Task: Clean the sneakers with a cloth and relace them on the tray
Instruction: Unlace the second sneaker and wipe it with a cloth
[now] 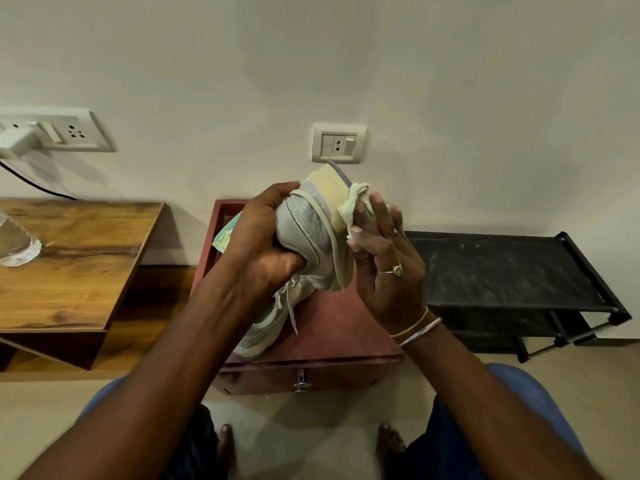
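1. Nearest me, above the front rim of the tray [346,327], both forearms reach in, one from either side. The tray sits on a small drawer unit.
2. On the tray's left half lies the second sneaker [263,327], on its side, laces loose, no hand touching it.
3. Above the tray's middle, the held sneaker [308,230] is clear of the tray floor. Its long axis runs steeply up and away from me, toward the tray's far rim. I cannot tell for certain which end is the toe.
4. Left of that sneaker, the left hand [256,237] has its fingers curled round the upper and its thumb pressed in near the collar. It carries the whole shoe.
5. Right of the sneaker, the right hand [388,271] pinches the cloth [353,206] between thumb and fingers, the fingers nearly straight.
6. Key relation: the pale sole [332,188] faces the right hand, and the cloth touches its edge near the upper end. In my judgement the next wipe runs along the sole's long axis, down toward the tray, with the left hand bracing against it.
7. Beyond the tray's far rim, a wall socket [338,143] sits on the wall behind the shoe.
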